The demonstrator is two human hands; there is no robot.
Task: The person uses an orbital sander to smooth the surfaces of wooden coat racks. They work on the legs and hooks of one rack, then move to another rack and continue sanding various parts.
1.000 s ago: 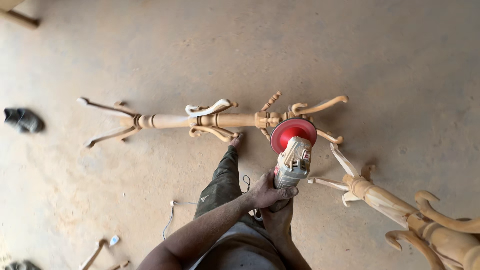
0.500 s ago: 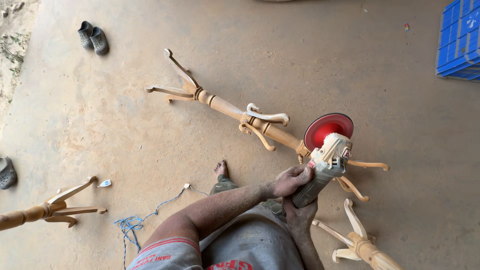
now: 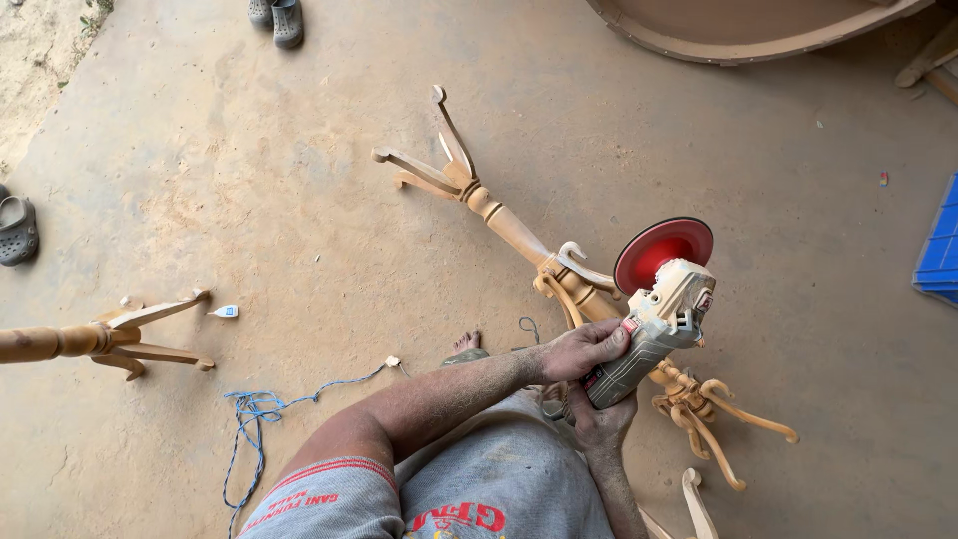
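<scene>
Both hands hold a grey angle grinder (image 3: 654, 327) with a red sanding disc (image 3: 663, 252) facing up. My left hand (image 3: 584, 349) wraps the body from above. My right hand (image 3: 599, 424) grips its rear end from below. The grinder hovers over a carved wooden coat stand (image 3: 519, 236) lying on the concrete floor, near its curved hooks (image 3: 574, 268). My bare foot (image 3: 465, 342) rests on the floor beside the stand's shaft.
A second wooden stand (image 3: 100, 338) lies at the left. A blue cord (image 3: 261, 407) trails on the floor. Grey clogs (image 3: 277, 18) sit at the top, another (image 3: 18, 230) at the left edge. A blue crate (image 3: 939, 250) is at the right, a round wooden piece (image 3: 738, 35) above.
The view has swung and drawn closer; the stand now runs more diagonally. The grinder stays in both hands, disc up, over the hooks.
</scene>
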